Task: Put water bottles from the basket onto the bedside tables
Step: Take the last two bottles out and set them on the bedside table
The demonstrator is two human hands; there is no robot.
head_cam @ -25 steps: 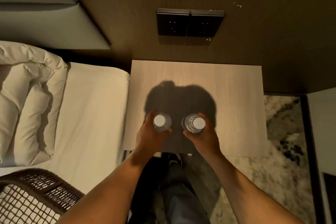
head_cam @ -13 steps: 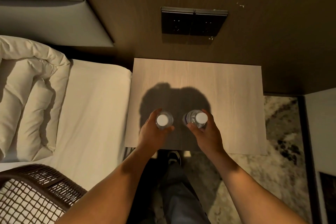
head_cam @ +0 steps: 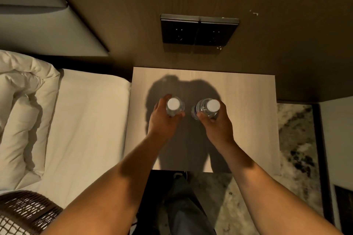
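Two clear water bottles with white caps are upright over the light wooden bedside table (head_cam: pixel 248 120), seen from above. My left hand (head_cam: pixel 162 122) is wrapped around the left bottle (head_cam: pixel 174 105). The right bottle (head_cam: pixel 208 108) is gripped by my right hand (head_cam: pixel 217 124). The bottles are side by side, a small gap apart, near the table's middle. Whether their bases touch the tabletop is hidden. The dark wicker basket (head_cam: pixel 24 213) shows at the bottom left, on the bed.
A white bed (head_cam: pixel 82 129) with a folded duvet (head_cam: pixel 21 105) lies left of the table. A dark socket panel (head_cam: pixel 198 29) sits on the brown wall behind the table. A patterned rug (head_cam: pixel 298 149) covers the floor to the right.
Both hands have carried the bottles further in over the table, from its front part toward its middle. The grips are unchanged.
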